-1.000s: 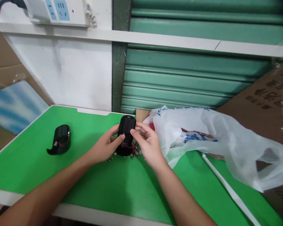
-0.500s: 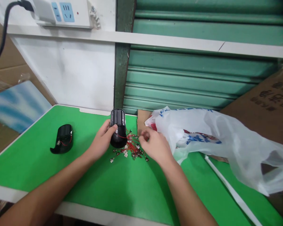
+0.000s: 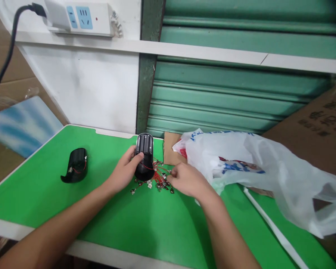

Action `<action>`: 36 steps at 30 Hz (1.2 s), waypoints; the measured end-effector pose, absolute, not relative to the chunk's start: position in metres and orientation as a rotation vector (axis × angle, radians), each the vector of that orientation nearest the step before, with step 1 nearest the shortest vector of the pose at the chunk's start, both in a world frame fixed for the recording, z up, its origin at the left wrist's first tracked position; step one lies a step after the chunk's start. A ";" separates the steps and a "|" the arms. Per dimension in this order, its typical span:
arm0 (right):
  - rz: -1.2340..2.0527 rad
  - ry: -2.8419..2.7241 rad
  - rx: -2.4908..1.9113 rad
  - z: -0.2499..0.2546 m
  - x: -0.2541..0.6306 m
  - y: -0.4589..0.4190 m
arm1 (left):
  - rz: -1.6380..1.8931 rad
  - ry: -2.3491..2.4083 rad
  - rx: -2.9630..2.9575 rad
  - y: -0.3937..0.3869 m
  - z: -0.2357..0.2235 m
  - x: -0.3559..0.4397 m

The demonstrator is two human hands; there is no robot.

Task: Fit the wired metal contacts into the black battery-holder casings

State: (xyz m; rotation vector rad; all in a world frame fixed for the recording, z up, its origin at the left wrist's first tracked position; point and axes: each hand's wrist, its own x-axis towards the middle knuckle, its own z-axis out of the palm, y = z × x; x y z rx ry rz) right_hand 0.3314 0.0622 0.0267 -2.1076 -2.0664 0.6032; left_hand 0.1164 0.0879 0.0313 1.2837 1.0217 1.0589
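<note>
My left hand (image 3: 127,167) is wrapped around a black plastic housing (image 3: 144,168), its thumb pressed on the front. Grooved battery slots show in the upper half of that housing, and a red wire crosses its lower part. Just right of it on the table lies a pile of red wires with small metal contacts (image 3: 160,179). My right hand (image 3: 187,178) is closed in a pinch at the pile's right side, with a small metal contact on a red wire at its fingertips. A second black housing (image 3: 77,166), with a red wire inside, lies apart on the left.
A white plastic bag (image 3: 235,160) spreads over the right of the green tabletop (image 3: 114,220), beside a piece of brown cardboard (image 3: 170,147). A white strip (image 3: 274,226) lies at the front right. A power strip (image 3: 100,20) is on the wall, above the table.
My right hand has left the housing and moved right and down to the wires, where its fingers are pinched. The left hand keeps hold of the housing, which has shifted slightly left.
</note>
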 end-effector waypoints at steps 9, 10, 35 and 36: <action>0.667 -1.409 -1.437 0.034 0.330 0.067 | 1.057 0.989 1.319 0.086 0.030 0.117; 0.713 -1.339 -1.348 0.035 0.327 0.066 | 1.043 0.979 1.314 0.086 0.030 0.117; 0.324 -1.557 -1.156 0.025 0.298 0.054 | 0.824 0.902 1.284 0.076 0.032 0.121; 0.312 -1.562 -1.164 0.026 0.298 0.053 | 0.824 0.903 1.282 0.077 0.032 0.121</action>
